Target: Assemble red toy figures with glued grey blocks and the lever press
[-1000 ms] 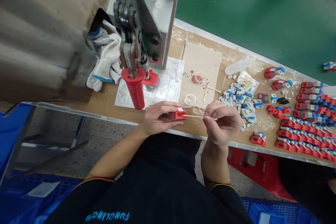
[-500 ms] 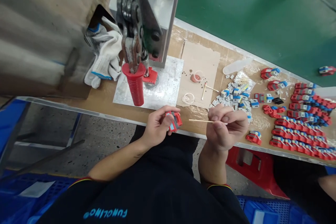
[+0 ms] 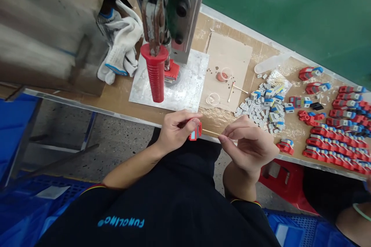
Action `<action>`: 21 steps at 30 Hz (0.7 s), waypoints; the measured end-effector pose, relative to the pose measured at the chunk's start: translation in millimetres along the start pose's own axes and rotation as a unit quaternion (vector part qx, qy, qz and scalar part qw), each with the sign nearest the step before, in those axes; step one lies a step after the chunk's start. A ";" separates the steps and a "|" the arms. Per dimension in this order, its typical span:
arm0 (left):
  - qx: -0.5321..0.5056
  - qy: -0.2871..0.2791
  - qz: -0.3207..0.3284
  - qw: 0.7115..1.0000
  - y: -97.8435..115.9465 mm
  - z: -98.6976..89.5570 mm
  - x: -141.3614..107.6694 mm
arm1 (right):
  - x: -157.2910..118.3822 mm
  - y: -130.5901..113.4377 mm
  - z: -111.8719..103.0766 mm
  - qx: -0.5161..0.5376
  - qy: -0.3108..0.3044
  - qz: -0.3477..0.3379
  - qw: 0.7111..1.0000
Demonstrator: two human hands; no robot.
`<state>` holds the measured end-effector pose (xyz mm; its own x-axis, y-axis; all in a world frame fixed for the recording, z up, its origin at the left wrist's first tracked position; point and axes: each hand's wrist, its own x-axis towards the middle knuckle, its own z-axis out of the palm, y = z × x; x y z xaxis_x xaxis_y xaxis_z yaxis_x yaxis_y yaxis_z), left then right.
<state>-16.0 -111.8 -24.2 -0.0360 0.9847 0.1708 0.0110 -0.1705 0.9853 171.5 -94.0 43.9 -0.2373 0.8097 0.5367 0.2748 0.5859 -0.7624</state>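
Near the table's front edge, my left hand [image 3: 177,131] is closed around a small red toy part [image 3: 195,132] with a light blue patch. My right hand [image 3: 246,141] pinches a thin wooden stick [image 3: 211,132], whose far end points left, close to the red toy part. Whether the stick touches the part cannot be made out. Beyond my hands, a small clear cup [image 3: 226,74] with reddish contents sits on a cardboard sheet [image 3: 232,52], and a clear ring-shaped lid [image 3: 213,99] lies nearer.
A press with a red handle [image 3: 155,75] stands over a metal plate [image 3: 185,98]. White gloves [image 3: 123,42] lie left of it. Small grey blocks [image 3: 257,104] and rows of red toy vehicles [image 3: 336,142] fill the right. Another person's arm [image 3: 355,220] shows at lower right.
The stick has come closer to the red toy part, which my left hand has turned. The camera view has shifted, and more of the other person's arm shows at the right.
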 end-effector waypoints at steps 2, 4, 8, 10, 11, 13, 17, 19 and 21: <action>0.009 -0.009 0.013 1.000 -1.2 0.0 -0.2 | 2.0 -2.6 -1.3 -0.004 -0.022 0.003 1.000; 0.016 -0.015 0.019 1.000 -1.6 -0.2 0.1 | 3.5 -3.5 -1.6 -0.005 -0.039 0.005 0.999; 0.026 -0.029 0.035 0.999 -0.3 -1.0 1.5 | 5.0 -2.9 -0.9 -0.005 -0.056 0.003 0.998; 0.027 -0.035 0.037 0.998 0.6 -1.6 2.1 | 5.4 -3.1 -0.4 -0.006 -0.064 0.001 0.998; 0.029 -0.037 0.034 0.998 1.1 -1.8 2.3 | 5.6 -3.3 -0.2 -0.006 -0.067 0.001 0.998; 0.032 -0.038 0.029 0.998 1.8 -2.1 2.7 | 6.2 -4.1 -0.2 -0.002 -0.069 0.001 0.998; 0.039 -0.045 0.020 0.998 2.5 -2.2 3.1 | 7.4 -5.5 -1.7 -0.001 -0.066 0.005 0.998; 0.043 -0.049 0.014 0.998 2.8 -2.4 3.2 | 7.7 -5.6 -2.6 -0.005 -0.073 0.002 0.997; 0.045 -0.049 0.012 0.998 3.1 -2.7 3.4 | 7.5 -5.1 -3.0 -0.011 -0.079 -0.002 0.997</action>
<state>-18.8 -109.0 -20.5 0.0626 0.9800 0.1887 0.1004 -0.1943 0.9758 171.0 -90.8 53.0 -0.3819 0.7930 0.4748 0.2940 0.5912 -0.7510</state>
